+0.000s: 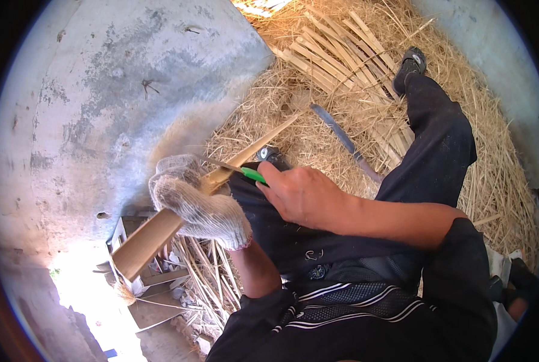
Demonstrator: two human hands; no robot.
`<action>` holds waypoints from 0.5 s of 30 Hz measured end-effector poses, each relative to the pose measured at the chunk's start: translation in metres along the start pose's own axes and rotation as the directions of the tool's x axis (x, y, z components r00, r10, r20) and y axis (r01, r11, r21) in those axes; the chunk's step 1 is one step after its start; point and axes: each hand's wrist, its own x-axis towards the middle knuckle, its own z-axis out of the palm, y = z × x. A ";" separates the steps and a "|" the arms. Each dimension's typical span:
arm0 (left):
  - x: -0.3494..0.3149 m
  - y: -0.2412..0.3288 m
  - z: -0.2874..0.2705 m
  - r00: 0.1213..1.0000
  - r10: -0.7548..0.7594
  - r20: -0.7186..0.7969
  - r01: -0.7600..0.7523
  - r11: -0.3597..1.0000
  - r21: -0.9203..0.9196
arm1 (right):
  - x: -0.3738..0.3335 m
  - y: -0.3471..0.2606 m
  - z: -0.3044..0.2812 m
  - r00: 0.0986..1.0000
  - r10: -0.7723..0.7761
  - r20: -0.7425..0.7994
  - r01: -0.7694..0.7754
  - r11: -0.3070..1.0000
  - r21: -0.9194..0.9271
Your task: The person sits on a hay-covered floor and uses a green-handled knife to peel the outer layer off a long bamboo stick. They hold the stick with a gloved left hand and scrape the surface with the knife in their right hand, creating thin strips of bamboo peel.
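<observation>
Your gloved left hand (pixel 200 205) grips a flat bamboo strip (pixel 161 229), and your bare right hand (pixel 299 193) grips a green-handled knife (pixel 245 173) touching the strip.

Lying around you: straw (pixel 462 181) spreading far and right; split bamboo slats (pixel 336 54) stacking at the far side; a long blade (pixel 345 142) resting on the straw; a concrete wall (pixel 112 90) standing left.

Item count, head view
Two hands (pixel 200 202) (pixel 302 193), one bamboo slat (pixel 179 211), one green-handled knife (pixel 245 173), one machete (pixel 345 142), one sandal (pixel 411 63).
</observation>
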 end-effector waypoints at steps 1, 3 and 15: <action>0.005 -0.007 -0.004 0.998 0.067 -0.006 -0.067 0.997 0.028 | 0.002 -0.005 -0.002 0.999 0.031 0.030 -0.031 1.000 -0.003; 0.012 -0.016 -0.017 0.991 0.133 0.022 -0.135 0.972 0.195 | 0.004 -0.008 0.005 1.000 0.030 0.007 -0.030 1.000 -0.005; 0.020 -0.014 -0.007 0.991 -0.099 0.094 0.108 0.989 -0.098 | -0.027 0.168 0.021 0.845 0.490 0.216 -0.378 0.832 -0.407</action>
